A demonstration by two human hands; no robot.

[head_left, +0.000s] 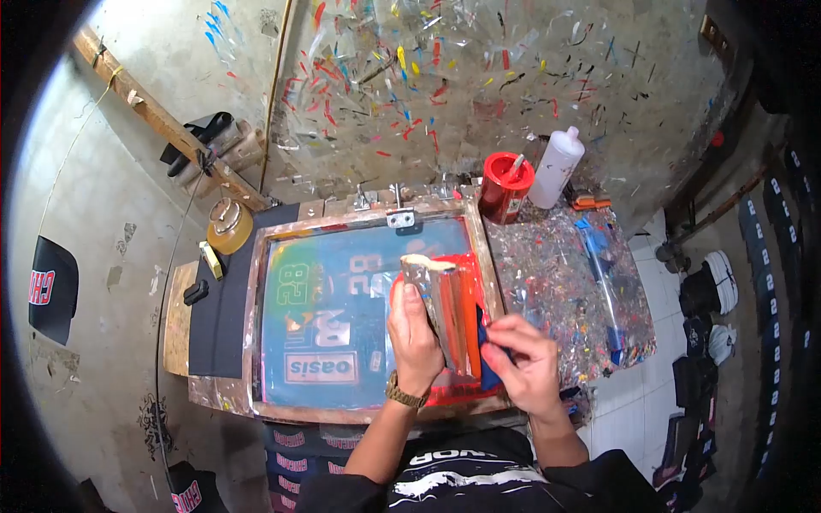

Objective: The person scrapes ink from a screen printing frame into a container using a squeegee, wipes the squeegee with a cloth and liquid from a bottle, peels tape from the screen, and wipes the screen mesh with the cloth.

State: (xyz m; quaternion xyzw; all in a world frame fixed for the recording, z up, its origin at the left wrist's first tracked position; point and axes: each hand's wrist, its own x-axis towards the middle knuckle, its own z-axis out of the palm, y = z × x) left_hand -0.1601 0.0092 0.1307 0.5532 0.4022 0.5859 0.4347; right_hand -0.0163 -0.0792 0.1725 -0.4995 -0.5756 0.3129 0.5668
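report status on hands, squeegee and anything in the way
Left hand gripping squeegee. Right hand pinching dark blue piece beside it. Squeegee over screen, right side. Red tub and bottle clear, beyond the frame.

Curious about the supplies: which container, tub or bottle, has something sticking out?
The red tub: a stick leans out; the whitish bottle narrows to a tip.

Mid-frame, the squeegee (pixel 451 316) shows streaked brown wood beside an orange strip, with a dark blue cloth (pixel 493 361) just right of it. The screen (pixel 368 329) is grey-blue, smeared red at right (yellow-green tints its upper left), while the grey wall (pixel 479 94) at the top bears red, yellow, blue and black strokes.
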